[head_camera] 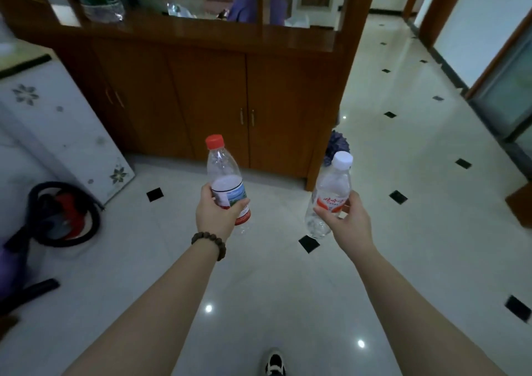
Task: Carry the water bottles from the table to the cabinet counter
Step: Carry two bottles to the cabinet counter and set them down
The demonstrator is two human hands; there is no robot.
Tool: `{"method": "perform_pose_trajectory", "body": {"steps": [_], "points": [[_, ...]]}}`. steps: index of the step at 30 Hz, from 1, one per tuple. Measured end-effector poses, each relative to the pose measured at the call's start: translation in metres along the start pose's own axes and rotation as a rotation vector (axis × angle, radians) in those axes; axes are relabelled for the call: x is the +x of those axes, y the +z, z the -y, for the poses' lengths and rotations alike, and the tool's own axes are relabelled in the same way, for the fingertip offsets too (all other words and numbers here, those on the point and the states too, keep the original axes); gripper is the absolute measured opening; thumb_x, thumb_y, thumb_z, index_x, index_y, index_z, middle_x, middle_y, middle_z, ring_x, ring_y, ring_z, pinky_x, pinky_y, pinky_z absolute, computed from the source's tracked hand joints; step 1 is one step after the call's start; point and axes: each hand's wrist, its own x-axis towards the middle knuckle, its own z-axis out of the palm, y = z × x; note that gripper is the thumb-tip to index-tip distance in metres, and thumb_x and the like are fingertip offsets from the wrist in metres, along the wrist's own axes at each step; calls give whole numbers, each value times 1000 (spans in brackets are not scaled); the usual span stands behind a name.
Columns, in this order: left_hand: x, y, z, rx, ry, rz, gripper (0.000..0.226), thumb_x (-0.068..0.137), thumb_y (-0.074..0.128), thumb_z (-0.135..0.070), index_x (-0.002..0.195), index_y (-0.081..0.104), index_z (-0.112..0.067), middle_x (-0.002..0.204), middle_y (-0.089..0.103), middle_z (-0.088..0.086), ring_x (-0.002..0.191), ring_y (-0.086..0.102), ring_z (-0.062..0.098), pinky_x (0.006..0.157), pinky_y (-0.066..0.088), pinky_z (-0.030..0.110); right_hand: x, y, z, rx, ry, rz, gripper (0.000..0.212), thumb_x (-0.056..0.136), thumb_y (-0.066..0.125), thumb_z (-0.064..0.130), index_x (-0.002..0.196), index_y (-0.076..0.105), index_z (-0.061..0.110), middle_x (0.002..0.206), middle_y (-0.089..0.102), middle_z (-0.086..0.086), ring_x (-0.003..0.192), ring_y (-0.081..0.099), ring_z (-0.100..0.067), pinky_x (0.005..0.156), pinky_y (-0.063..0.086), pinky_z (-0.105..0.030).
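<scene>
Two upright bottles [226,180], red-capped, white-capped

I see 2 clear plastic bottles, mid-frame: red-cap bottle [225,178] w/ glossy label, white-cap bottle [331,195] crinkly near its base. Cabinet [218,87], upper centre: polished reddish wood, v. glossy counter, metal handles. Floor [374,151]: shiny white tile, black insets. Wooden bead bracelet [209,242], matt.

Both forearms are bare to the edge of the view, with no sleeves showing. The left hand [214,214] has a bracelet [209,242] of round dark brown beads (wooden-looking) at its wrist; the right hand [347,220] wears nothing. Below, one black-and-white shoe [275,364] with dark laces shows
</scene>
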Motion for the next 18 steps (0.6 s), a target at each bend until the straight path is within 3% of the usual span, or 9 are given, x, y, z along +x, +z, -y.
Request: {"method": "perform_pose_trajectory", "body": {"steps": [4, 7, 13, 18], "points": [[50, 5, -19, -4, -8, -87, 58, 69, 82, -25, 113, 45, -24, 124, 57, 1, 110, 56, 20, 86, 46, 29, 74, 26, 21, 4, -55, 93, 55, 76, 78, 30, 122, 50, 23, 107, 59, 11, 98, 57, -9, 87, 47, -27], [83, 3, -27, 1, -24, -155, 56, 70, 82, -23, 112, 44, -22, 126, 57, 3, 112, 56, 22, 89, 48, 33, 121, 51, 36, 2, -65, 156, 62, 76, 77, 32, 128, 47, 19, 114, 58, 8, 103, 56, -12, 92, 48, -32], [156, 5, -30, -20, -51, -240, 58, 70, 82, -22, 116, 46, -21, 124, 58, 2, 104, 55, 18, 87, 47, 30, 199, 110, 62, -17, -130, 267, 62, 76, 76, 34, 128, 46, 17, 119, 62, 1, 100, 58, -11, 87, 48, -27], [241, 9, -28, -57, -69, -278, 58, 71, 82, -20, 115, 45, -22, 122, 57, 1, 102, 53, 17, 85, 46, 29, 273, 173, 88, -23, -177, 338, 63, 75, 78, 33, 128, 47, 19, 120, 63, 0, 105, 60, -15, 94, 51, -37]]}}
